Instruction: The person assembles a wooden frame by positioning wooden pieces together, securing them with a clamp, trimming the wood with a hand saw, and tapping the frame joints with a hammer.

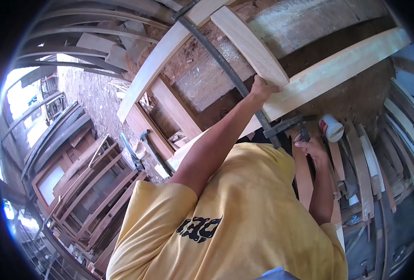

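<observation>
A pale wooden frame (pixel 323 70) lies across the work surface in front of me. Over it runs a long dark bar clamp (pixel 216 56), whose near jaw sits by the frame's close edge. My left hand (pixel 264 91) rests where a crosspiece (pixel 251 44) meets the near rail, thumb and finger spread on the wood beside the clamp bar. Close to my body, my right hand (pixel 312 147) is closed around the dark handle at the clamp's jaw end. Part of its grip is hidden from view.
A white tub with a red label (pixel 331 128) stands right of my right hand. A hammer (pixel 153 149) lies at the left of the frame. Wooden strips (pixel 363 172) are stacked at the right, and more timber (pixel 95 191) is piled at the left.
</observation>
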A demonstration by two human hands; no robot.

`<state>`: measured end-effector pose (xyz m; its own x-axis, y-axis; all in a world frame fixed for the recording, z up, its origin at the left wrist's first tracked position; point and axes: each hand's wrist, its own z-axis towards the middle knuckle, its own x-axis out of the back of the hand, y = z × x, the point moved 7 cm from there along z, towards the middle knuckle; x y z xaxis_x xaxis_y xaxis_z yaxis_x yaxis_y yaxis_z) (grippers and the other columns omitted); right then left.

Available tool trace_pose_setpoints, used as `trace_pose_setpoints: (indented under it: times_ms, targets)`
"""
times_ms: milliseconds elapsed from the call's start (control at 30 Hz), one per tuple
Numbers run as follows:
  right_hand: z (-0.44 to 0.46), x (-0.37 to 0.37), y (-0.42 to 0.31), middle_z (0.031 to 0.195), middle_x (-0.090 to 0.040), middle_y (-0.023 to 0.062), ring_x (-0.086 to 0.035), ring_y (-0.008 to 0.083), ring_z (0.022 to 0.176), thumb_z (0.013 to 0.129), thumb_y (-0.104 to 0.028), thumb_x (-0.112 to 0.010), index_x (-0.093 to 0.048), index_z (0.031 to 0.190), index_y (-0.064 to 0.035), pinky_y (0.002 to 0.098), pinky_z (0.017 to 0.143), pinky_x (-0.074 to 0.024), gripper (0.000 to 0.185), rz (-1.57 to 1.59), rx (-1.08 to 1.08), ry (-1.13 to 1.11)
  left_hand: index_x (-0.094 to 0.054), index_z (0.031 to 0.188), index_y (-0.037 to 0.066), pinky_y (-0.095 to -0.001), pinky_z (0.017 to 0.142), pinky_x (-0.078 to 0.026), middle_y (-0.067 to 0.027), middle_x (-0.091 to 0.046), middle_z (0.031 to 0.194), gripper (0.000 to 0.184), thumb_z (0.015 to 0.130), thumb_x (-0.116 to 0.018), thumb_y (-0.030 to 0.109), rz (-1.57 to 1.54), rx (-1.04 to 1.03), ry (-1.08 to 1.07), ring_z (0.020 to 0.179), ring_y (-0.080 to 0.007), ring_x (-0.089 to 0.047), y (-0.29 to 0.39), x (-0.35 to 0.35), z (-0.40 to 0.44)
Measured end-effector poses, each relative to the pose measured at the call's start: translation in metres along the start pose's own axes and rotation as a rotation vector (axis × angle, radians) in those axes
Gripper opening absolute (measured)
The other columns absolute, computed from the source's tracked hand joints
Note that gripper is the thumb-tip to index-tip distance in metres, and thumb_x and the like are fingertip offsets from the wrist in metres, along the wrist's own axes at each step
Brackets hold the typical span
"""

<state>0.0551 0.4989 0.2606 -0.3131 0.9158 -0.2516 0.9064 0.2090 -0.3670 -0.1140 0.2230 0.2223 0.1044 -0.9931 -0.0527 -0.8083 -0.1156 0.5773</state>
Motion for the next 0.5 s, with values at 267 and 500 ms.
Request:
trace_pose_setpoints:
  times_ms: [267, 500]
  targets:
    - [0.003, -0.010, -0.020, 0.088, -0.067, 0.0042, -0.064, 0.0166, 0.076, 0.089, -0.029, -0.084, -0.063, 0.133, -0.0017, 0.0323, 0.070, -0.0508, 0.057, -0.042, 0.285, 0.347, -0.021, 0.156, -0.001, -0.0442, 0.117, -0.045, -0.0272, -0.051, 0.150, 0.090, 0.094, -0.066, 0.045, 0.239, -0.080, 0.007, 0.140, -0.0426, -0.050, 0.001, -0.008, 0.008]
    - [-0.002, -0.024, -0.026, 0.118, -0.071, 0.0289, -0.065, 0.0533, 0.115, 0.099, -0.058, -0.065, -0.058, 0.136, -0.0028, 0.0588, 0.093, -0.0510, 0.067, -0.954, 0.146, 1.021, -0.031, 0.159, -0.003, -0.0460, 0.116, -0.044, -0.0274, -0.057, 0.146, 0.093, 0.088, -0.083, 0.027, 0.147, -0.493, 0.082, 0.138, -0.0412, -0.055, 0.051, 0.050, -0.083]
